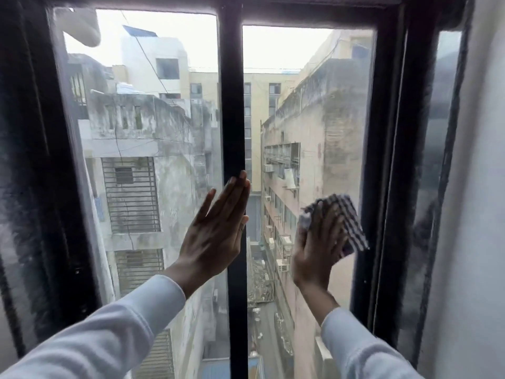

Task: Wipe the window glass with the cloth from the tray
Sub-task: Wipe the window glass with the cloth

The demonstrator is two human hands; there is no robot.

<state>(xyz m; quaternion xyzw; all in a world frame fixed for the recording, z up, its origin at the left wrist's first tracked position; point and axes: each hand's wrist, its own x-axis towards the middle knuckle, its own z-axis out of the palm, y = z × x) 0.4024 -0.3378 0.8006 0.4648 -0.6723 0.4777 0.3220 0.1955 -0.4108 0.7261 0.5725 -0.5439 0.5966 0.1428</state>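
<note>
A window with a dark frame fills the view, split by a black centre bar (pixel 232 105) into a left pane (pixel 153 132) and a right pane (pixel 308 119). My right hand (pixel 317 247) presses a blue-and-white checked cloth (pixel 347 220) flat against the lower part of the right pane, close to the right frame. My left hand (pixel 218 228) lies flat with fingers straight and together, resting on the left pane against the centre bar. It holds nothing. The tray is not in view.
The black window frame (pixel 382 160) borders the right pane, with a narrow side pane (pixel 437 132) and a pale wall (pixel 481 214) beyond it. Outside are weathered buildings and a deep alley. A dark frame post (pixel 35 160) stands at the left.
</note>
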